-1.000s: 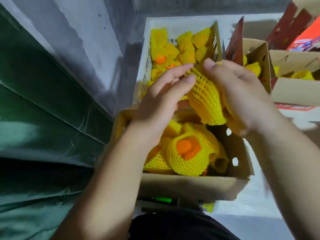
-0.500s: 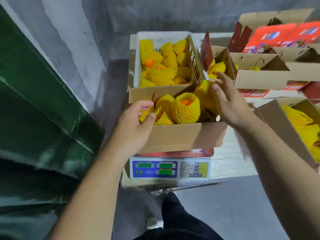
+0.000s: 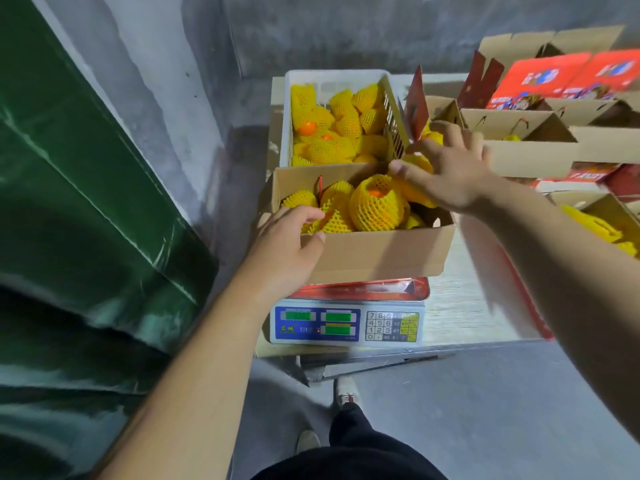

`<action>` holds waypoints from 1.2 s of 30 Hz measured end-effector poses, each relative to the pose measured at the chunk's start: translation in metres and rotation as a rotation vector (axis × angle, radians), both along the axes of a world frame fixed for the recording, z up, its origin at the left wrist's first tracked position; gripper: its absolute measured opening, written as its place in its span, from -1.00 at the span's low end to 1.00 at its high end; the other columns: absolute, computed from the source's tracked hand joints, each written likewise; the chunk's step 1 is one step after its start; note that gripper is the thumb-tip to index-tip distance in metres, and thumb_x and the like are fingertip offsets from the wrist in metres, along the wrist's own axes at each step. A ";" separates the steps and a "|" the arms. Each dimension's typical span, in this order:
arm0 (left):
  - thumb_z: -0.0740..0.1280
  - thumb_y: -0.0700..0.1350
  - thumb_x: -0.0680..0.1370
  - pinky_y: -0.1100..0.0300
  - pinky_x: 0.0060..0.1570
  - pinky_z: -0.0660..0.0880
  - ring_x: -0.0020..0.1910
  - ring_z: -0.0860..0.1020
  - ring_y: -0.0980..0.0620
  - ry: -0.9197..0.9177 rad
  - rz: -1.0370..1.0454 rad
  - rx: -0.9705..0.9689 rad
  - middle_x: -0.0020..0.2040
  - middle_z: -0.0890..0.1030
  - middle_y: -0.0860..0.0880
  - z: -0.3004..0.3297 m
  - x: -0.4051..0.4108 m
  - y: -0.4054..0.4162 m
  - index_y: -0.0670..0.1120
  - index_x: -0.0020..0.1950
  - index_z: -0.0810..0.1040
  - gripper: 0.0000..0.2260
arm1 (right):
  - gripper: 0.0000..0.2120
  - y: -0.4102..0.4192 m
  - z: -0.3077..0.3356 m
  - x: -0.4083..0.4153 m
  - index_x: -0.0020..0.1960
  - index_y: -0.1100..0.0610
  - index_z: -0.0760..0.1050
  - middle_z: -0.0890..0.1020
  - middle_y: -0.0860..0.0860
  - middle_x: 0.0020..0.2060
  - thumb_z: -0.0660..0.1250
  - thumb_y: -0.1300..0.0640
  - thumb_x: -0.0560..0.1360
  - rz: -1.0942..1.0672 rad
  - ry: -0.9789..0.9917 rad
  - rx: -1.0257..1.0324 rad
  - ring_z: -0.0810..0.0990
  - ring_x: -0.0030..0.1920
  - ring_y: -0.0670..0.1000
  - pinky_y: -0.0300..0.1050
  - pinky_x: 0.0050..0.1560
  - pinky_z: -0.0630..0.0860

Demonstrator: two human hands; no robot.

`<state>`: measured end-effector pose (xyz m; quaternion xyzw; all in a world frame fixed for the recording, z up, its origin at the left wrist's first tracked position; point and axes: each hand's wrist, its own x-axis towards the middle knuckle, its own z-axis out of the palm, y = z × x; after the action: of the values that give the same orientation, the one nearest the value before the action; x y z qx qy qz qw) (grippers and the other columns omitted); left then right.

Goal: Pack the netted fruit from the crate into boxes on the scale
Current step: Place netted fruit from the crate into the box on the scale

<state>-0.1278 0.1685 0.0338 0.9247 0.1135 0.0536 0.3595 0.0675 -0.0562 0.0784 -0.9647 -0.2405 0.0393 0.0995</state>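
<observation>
A white plastic crate (image 3: 332, 77) at the back holds several fruits in yellow foam netting (image 3: 346, 133). In front of it an open cardboard box (image 3: 381, 251) stands on a blue-fronted electronic scale (image 3: 346, 323), and several netted fruits (image 3: 375, 206) fill it. My left hand (image 3: 287, 244) grips the box's near-left corner, fingers curled over the rim and thumb on the front wall. My right hand (image 3: 446, 168) is spread over the box's far-right corner, its palm resting on a netted fruit (image 3: 420, 164) there.
More open cardboard boxes (image 3: 530, 154) with red lids (image 3: 547, 77) stand at the right on the white table. Another box (image 3: 595, 209) with yellow netting is at the right edge. A green tarp (image 3: 86, 202) covers the left. My shoe (image 3: 346, 393) shows below.
A second ago both hands held a netted fruit above the box. It now lies in the box's far-right corner, the left hand has taken the box's corner, and the right fingers have spread.
</observation>
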 end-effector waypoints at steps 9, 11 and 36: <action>0.29 0.00 0.68 0.16 0.27 0.33 0.27 0.38 0.23 -0.072 0.040 -0.050 0.32 0.57 0.19 -0.005 0.001 0.008 0.15 0.41 0.53 -0.71 | -0.41 0.033 -0.002 -0.030 0.29 -0.03 0.41 0.64 -0.01 0.11 0.53 -0.24 0.40 0.287 0.063 0.262 0.60 0.11 0.19 0.03 0.13 0.42; 0.30 -0.02 0.68 0.18 0.27 0.37 0.31 0.44 0.17 -0.090 0.060 -0.086 0.29 0.58 0.21 -0.006 0.001 0.009 0.15 0.39 0.54 -0.72 | -0.43 0.042 0.005 -0.028 0.29 0.04 0.45 0.66 0.08 0.11 0.53 -0.19 0.42 0.244 0.022 0.429 0.61 0.07 0.22 0.11 0.02 0.55; 0.30 0.01 0.69 0.39 0.04 0.34 0.32 0.46 0.20 -0.057 -0.027 -0.187 0.36 0.52 0.18 -0.005 -0.001 0.016 0.18 0.36 0.54 -0.76 | -0.26 -0.011 -0.038 -0.023 0.56 -0.02 0.27 0.35 0.22 0.37 0.26 -0.27 0.45 -0.161 -0.068 0.116 0.33 0.34 0.37 0.29 0.35 0.35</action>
<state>-0.1286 0.1845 0.0290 0.8867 0.0953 0.0642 0.4479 0.0440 -0.0673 0.0402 -0.9743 -0.1674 -0.0154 0.1500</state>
